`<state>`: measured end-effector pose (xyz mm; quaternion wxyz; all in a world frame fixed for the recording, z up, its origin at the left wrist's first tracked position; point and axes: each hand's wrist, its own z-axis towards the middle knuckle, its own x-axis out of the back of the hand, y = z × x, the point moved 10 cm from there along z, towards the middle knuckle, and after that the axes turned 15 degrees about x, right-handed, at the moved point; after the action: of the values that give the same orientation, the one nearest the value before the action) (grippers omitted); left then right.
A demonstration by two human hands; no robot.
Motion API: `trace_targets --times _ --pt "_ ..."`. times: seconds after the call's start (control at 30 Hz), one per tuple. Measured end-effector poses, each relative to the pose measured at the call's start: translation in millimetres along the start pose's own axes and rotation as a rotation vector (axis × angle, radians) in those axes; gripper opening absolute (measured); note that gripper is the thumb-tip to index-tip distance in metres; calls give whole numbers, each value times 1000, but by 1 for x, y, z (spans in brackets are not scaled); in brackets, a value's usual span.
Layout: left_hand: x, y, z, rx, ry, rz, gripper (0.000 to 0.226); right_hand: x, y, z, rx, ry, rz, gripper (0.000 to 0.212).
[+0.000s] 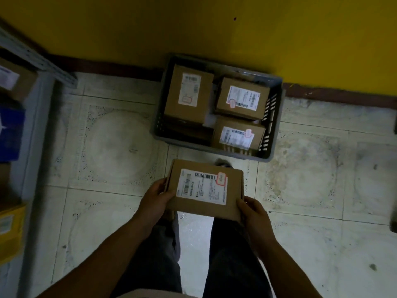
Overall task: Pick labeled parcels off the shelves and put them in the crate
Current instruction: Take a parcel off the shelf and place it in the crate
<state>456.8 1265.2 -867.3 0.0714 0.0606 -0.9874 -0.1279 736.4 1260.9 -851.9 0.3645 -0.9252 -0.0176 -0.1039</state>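
Both hands are clamped on a flat parcel (205, 190), left hand (155, 197) on its left edge and right hand (254, 214) at the near right corner, label facing up. It's held above the floor (107, 147), just near of the crate (272, 125). Crate sits against the yellow wall (129, 29) with three labeled boxes (242, 97) inside. Shelves (32, 57) with more boxes run along the left.

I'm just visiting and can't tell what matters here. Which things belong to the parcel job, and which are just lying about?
Part of the job:
- held parcel, gripped by left hand and right hand
- grey crate on the floor
- three labeled parcels in it
- shelf at left

Just lying about:
- yellow wall
- tiled floor
- blue box on the shelf
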Motion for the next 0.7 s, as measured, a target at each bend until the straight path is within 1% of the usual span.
trace_targets --times 0.1,0.23,0.33,0.5,0.6,0.7 --pt "-35 48 24 -3 38 32 30 20 -19 60 -40 25 24 15" --pt "-79 96 57 6 50 181 38 46 -43 124 -57 56 66 3" --pt "-113 128 85 3 8 243 34 61 -55 174 -58 58 47 5" --pt "-150 183 123 -59 37 275 36 71 -81 243 -22 58 -41 11" --pt "-165 207 139 -92 71 278 34 73 -99 272 14 63 -62 20" --pt "-182 224 156 -108 44 274 34 75 -109 296 39 65 -85 17"
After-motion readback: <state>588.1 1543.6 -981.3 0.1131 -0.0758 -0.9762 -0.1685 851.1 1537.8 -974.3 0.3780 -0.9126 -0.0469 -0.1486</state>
